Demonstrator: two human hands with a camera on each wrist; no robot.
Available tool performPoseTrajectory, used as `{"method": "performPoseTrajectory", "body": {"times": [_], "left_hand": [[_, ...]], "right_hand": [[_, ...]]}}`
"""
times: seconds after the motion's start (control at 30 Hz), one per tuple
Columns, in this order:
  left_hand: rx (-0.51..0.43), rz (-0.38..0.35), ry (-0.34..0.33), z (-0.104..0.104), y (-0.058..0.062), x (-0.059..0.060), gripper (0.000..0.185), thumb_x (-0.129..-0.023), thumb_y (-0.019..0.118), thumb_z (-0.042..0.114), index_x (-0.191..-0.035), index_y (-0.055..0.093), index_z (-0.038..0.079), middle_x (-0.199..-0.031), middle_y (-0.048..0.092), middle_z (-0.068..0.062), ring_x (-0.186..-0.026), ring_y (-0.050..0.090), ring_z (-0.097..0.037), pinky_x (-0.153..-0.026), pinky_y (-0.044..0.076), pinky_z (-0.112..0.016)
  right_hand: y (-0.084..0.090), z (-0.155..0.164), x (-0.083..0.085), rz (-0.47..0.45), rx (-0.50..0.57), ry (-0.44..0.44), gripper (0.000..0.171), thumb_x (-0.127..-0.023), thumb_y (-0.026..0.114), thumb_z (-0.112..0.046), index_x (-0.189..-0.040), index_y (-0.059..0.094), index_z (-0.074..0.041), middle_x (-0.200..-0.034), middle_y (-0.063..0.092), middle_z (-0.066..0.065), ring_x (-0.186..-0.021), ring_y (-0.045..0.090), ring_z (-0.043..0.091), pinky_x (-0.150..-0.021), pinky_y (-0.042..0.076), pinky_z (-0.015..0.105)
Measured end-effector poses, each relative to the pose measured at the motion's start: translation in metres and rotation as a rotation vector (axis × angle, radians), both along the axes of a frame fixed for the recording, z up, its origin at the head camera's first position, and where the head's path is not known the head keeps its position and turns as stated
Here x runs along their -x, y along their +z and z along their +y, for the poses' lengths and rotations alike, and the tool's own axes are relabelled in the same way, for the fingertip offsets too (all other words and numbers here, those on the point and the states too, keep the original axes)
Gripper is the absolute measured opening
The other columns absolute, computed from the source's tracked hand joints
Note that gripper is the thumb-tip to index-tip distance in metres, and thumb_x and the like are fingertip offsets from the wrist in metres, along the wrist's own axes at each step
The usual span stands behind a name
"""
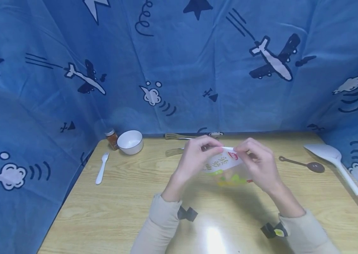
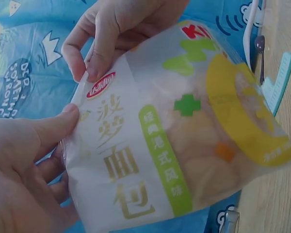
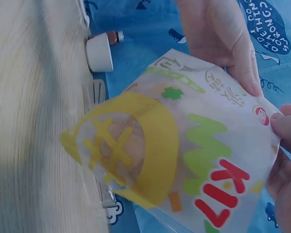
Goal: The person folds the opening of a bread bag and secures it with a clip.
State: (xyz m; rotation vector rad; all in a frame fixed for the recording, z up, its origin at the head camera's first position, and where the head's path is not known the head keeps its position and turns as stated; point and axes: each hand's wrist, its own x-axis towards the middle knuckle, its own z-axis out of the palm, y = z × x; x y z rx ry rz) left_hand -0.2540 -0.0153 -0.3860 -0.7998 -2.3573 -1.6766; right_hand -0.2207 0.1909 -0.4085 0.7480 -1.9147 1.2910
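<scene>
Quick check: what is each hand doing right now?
Left hand: pinches the top edge of the bread packet.
Right hand: pinches the same edge.

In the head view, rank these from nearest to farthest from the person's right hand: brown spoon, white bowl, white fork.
Measured from the right hand, which grips the bread packet:
1. Brown spoon, just to its right on the table.
2. White bowl, across to the left near the back edge.
3. White fork, farther left again, near the table's left edge.
</scene>
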Motion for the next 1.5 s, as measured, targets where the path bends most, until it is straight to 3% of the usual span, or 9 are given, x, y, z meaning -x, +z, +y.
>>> {"method": "performPoseTrajectory", "body": {"times": [0.2, 0.5, 0.6, 0.73, 0.77, 0.93, 1.0, 1.23, 1.5], "left_hand": [[0.033, 0.04, 0.03, 0.001, 0.004, -0.002, 0.011, -0.091, 0.082, 0.016, -0.101, 0.081, 0.011, -0.102, 0.08, -0.004, -0.083, 0.063, -0.007, -0.074, 0.051, -0.02], [0.086, 0.095, 0.082, 0.002, 0.008, -0.007, 0.01, -0.091, 0.083, 0.018, -0.099, 0.082, 0.013, -0.099, 0.081, -0.001, -0.087, 0.06, -0.01, -0.078, 0.044, -0.021], [0.092, 0.125, 0.071, 0.002, 0.01, -0.008, 0.01, -0.091, 0.083, 0.018, -0.099, 0.082, 0.013, -0.098, 0.081, 0.0, -0.089, 0.064, -0.01, -0.083, 0.045, -0.022], [0.096, 0.145, 0.055, 0.002, 0.011, -0.009, 0.01, -0.091, 0.082, 0.017, -0.1, 0.082, 0.012, -0.098, 0.082, -0.001, -0.094, 0.069, -0.012, -0.088, 0.047, -0.022], [0.097, 0.141, 0.051, 0.002, 0.011, -0.009, 0.01, -0.092, 0.082, 0.017, -0.1, 0.082, 0.012, -0.099, 0.082, -0.001, -0.094, 0.071, -0.013, -0.089, 0.048, -0.021], [0.107, 0.079, 0.035, 0.001, 0.011, -0.01, 0.011, -0.092, 0.081, 0.014, -0.102, 0.082, 0.009, -0.101, 0.081, -0.005, -0.095, 0.074, -0.015, -0.084, 0.055, -0.02], [0.115, 0.054, 0.03, 0.001, 0.011, -0.01, 0.012, -0.092, 0.081, 0.014, -0.103, 0.082, 0.009, -0.102, 0.081, -0.006, -0.094, 0.074, -0.014, -0.082, 0.056, -0.02], [0.148, 0.058, 0.031, 0.001, 0.01, -0.01, 0.014, -0.092, 0.08, 0.01, -0.105, 0.081, 0.007, -0.106, 0.082, -0.008, -0.095, 0.075, -0.017, -0.082, 0.057, -0.019], [0.156, 0.042, 0.017, 0.001, 0.009, -0.013, 0.016, -0.091, 0.08, 0.007, -0.107, 0.081, 0.008, -0.107, 0.081, -0.007, -0.094, 0.072, -0.015, -0.08, 0.055, -0.02]], "right_hand": [[0.002, 0.0, -0.001, -0.015, -0.036, -0.073, 0.022, -0.083, 0.069, 0.024, -0.09, 0.07, 0.003, -0.089, 0.075, 0.015, -0.089, 0.065, -0.007, -0.063, 0.058, 0.014], [0.005, -0.003, -0.007, -0.246, -0.016, -0.084, 0.024, -0.093, 0.064, 0.009, -0.115, 0.068, 0.0, -0.101, 0.073, 0.009, -0.091, 0.064, -0.003, -0.072, 0.057, 0.014], [0.009, -0.006, -0.01, -0.392, 0.023, -0.06, 0.021, -0.1, 0.067, -0.008, -0.121, 0.071, -0.006, -0.099, 0.072, -0.003, -0.082, 0.07, 0.002, -0.055, 0.058, 0.024], [0.012, -0.009, -0.011, -0.524, 0.064, -0.081, 0.02, -0.103, 0.07, -0.024, -0.114, 0.077, -0.01, -0.094, 0.07, -0.018, -0.068, 0.073, 0.009, -0.038, 0.053, 0.038], [0.012, -0.01, -0.01, -0.521, 0.066, -0.091, 0.019, -0.102, 0.071, -0.024, -0.111, 0.079, -0.009, -0.093, 0.07, -0.021, -0.07, 0.073, 0.007, -0.042, 0.055, 0.036], [0.009, -0.01, -0.006, -0.423, 0.013, -0.182, 0.008, -0.096, 0.078, -0.014, -0.096, 0.081, -0.006, -0.089, 0.08, 0.002, -0.077, 0.066, -0.003, -0.065, 0.055, 0.016], [0.008, -0.01, -0.006, -0.393, -0.011, -0.222, 0.008, -0.094, 0.079, -0.015, -0.094, 0.081, -0.007, -0.086, 0.08, 0.011, -0.075, 0.065, -0.004, -0.064, 0.051, 0.014], [0.004, -0.008, -0.003, -0.262, -0.086, -0.271, 0.004, -0.094, 0.078, -0.008, -0.09, 0.078, -0.006, -0.079, 0.078, 0.008, -0.069, 0.063, -0.003, -0.061, 0.045, 0.012], [-0.004, -0.004, -0.002, -0.21, -0.127, -0.25, 0.008, -0.095, 0.075, -0.002, -0.088, 0.073, -0.007, -0.081, 0.079, 0.007, -0.072, 0.062, -0.007, -0.06, 0.046, 0.011]]}}
